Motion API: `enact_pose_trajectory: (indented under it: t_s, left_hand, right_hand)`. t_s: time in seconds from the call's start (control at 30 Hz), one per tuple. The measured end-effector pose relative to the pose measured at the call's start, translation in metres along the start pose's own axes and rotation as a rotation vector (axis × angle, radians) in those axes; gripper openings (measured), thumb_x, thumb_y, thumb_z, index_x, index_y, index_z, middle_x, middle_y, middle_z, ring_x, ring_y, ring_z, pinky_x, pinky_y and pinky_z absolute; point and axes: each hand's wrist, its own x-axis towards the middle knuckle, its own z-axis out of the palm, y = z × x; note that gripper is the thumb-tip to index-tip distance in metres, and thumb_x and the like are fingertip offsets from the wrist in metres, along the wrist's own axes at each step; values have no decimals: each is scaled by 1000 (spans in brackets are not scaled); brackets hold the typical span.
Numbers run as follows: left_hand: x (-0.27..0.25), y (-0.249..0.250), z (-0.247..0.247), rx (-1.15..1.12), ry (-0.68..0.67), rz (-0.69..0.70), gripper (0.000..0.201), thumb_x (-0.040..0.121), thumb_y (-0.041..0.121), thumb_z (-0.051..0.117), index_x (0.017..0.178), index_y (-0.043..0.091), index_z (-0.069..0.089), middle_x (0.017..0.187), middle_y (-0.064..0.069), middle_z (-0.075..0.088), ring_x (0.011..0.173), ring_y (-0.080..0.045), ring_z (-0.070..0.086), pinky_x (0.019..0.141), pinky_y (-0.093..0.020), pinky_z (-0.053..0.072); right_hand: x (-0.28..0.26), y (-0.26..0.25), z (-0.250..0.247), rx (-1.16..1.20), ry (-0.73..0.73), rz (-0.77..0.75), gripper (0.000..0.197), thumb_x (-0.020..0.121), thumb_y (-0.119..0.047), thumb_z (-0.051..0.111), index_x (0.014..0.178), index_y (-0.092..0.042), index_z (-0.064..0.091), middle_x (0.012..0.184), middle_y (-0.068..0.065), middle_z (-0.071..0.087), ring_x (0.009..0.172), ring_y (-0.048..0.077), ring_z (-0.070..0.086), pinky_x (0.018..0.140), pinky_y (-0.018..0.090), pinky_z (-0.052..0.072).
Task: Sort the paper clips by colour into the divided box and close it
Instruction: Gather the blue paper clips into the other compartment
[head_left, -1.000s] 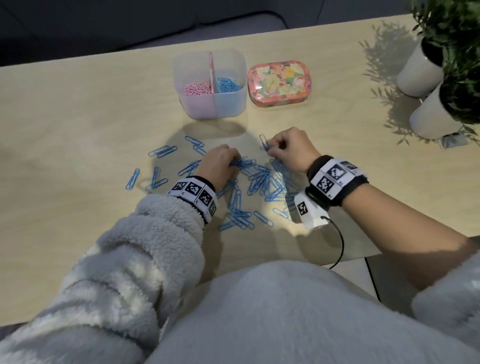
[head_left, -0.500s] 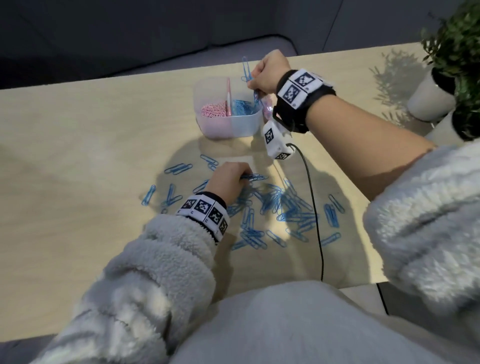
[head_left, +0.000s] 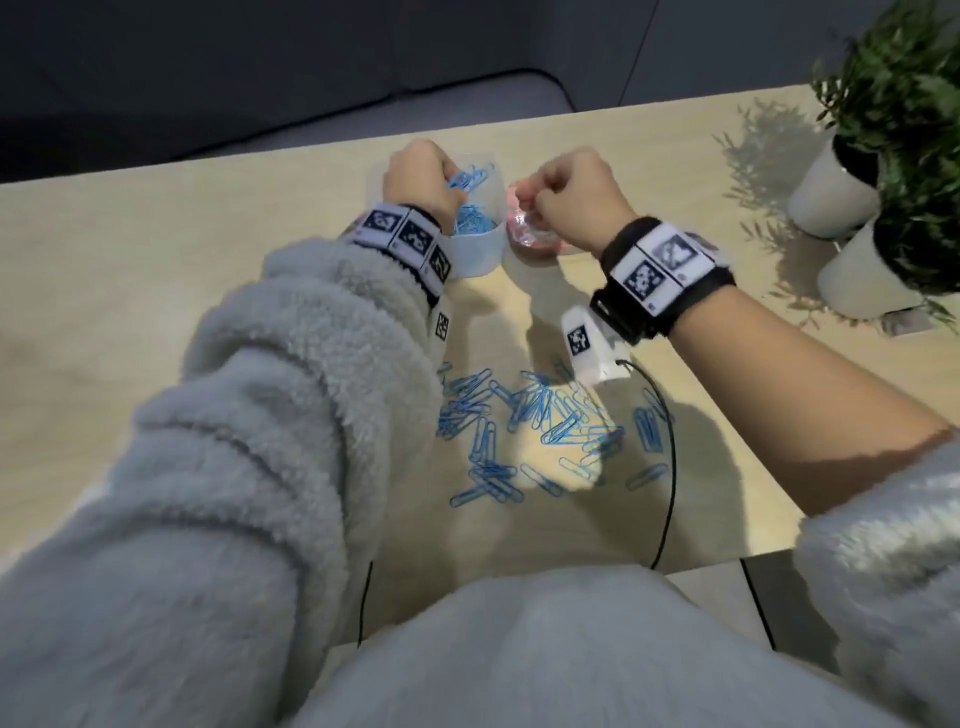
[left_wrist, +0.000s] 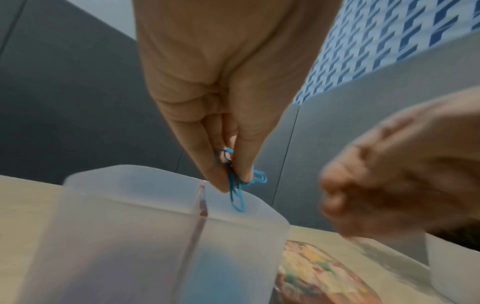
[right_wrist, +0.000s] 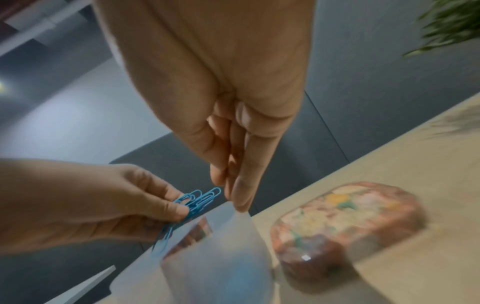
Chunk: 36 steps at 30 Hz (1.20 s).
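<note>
At the upper middle of the head view, both hands hang over the far part of the desk (head_left: 156, 260), above the divided box (head_left: 480, 249). The left hand (head_left: 421, 179) is the left grip: its thumb and fingers pinch a small bunch of blue clips (head_left: 106, 179), which stick out toward the right of the fist. In the left wrist view the same bunch (left_wrist: 237, 185) dangles from the fingertips (left_wrist: 221, 181) just above the box rim (left_wrist: 161, 207), over the compartment to the right of the reddish divider (left_wrist: 202, 205). A blue blur shows through the frosted wall of that compartment; what lies in the left one cannot be made out here.

The right hand (head_left: 569, 195) sits just right of the left one, fingers curled inward. In the right wrist view its fingers (right_wrist: 241, 185) point down together with their tips just above the near corner of the box (right_wrist: 228, 246). No clip shows in this grip, and whether the tips touch the rim is too blurred to tell. The left hand (right_wrist: 103, 201) with its bunch (right_wrist: 197, 201) appears at the lower left of that frame.

Right of the box lies the flowered lid (right_wrist: 350, 209), flat on the desk, partly hidden behind the right hand in the head view.

In the middle of the head view, nearer the person, a loose scatter of blue clips (head_left: 545, 421) lies on the desk between the two forearms. At the upper right stand two white pots (head_left: 831, 197) with green plants.
</note>
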Motion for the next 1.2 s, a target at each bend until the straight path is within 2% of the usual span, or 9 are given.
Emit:
enact_pose_trajectory:
  t_s: [0.17, 0.3, 0.43, 0.53, 0.63, 0.73, 0.93, 1.13, 1.2]
  left_hand:
    - [15, 14, 14, 166, -64, 8, 21, 84, 17, 67, 69, 10, 55, 113, -12, 67, 102, -26, 63, 78, -32, 46]
    - [10, 13, 15, 165, -112, 75, 21, 88, 11, 58, 103, -1, 65, 114, -16, 66, 107, -31, 60, 93, -36, 47]
    - [-30, -6, 15, 83, -72, 299, 21, 89, 8, 49, 97, 6, 67, 104, -14, 68, 97, -30, 60, 83, -32, 44]
    - [-79, -32, 32, 111, -326, 380, 19, 87, 20, 60, 100, 7, 65, 100, -12, 65, 84, -19, 55, 75, -27, 41]
    - [-116, -52, 52, 176, -512, 349, 63, 71, 48, 70, 116, 6, 59, 112, -16, 58, 102, -28, 53, 91, -31, 38]
    - [-137, -61, 71, 284, -520, 398, 93, 51, 74, 54, 120, 11, 55, 115, -15, 53, 106, -32, 47, 99, -38, 34]
    - [-151, -49, 88, 301, -537, 448, 64, 71, 36, 75, 127, 15, 53, 121, -12, 52, 110, -31, 45, 97, -35, 33]
    - [-148, -64, 77, 209, -522, 416, 64, 73, 33, 75, 128, 11, 50, 118, -13, 51, 108, -32, 44, 97, -37, 34]
    - [-151, -65, 75, 203, -521, 400, 73, 69, 43, 76, 128, 10, 49, 117, -12, 51, 108, -31, 44, 97, -38, 35]
  right_hand:
    - [-45, 56, -17, -26, -136, 40, 24, 80, 11, 40, 77, 9, 63, 76, 12, 62, 59, 10, 60, 73, 31, 54]
    - [-78, 93, -47, -248, -221, 46, 18, 80, 3, 53, 81, -6, 68, 63, -11, 57, 47, -12, 52, 59, 14, 42]
    - [-117, 125, -71, -523, -316, 198, 28, 69, -16, 78, 87, -13, 57, 85, 4, 55, 76, 15, 49, 67, 26, 34]
    - [-145, 146, -65, -636, -390, 254, 65, 55, -25, 88, 104, -9, 48, 103, 12, 45, 93, 23, 43, 78, 29, 37]
    - [-160, 158, -49, -551, -320, 230, 85, 55, -23, 87, 125, -4, 41, 119, 16, 43, 110, 29, 47, 92, 30, 37]
    - [-162, 159, -29, -467, -239, 164, 68, 64, -15, 82, 120, -4, 47, 118, 18, 47, 107, 32, 51, 90, 31, 38]
    - [-146, 142, 3, -353, -238, -5, 31, 75, -9, 70, 104, -7, 61, 98, 16, 60, 92, 31, 57, 87, 36, 44]
    - [-166, 160, -46, -655, -475, 94, 93, 57, -25, 86, 135, -21, 36, 126, 5, 44, 109, 27, 54, 89, 38, 46]
    - [-172, 170, -50, -594, -498, 109, 93, 58, -20, 85, 135, -20, 33, 118, 2, 43, 103, 27, 53, 87, 37, 45]
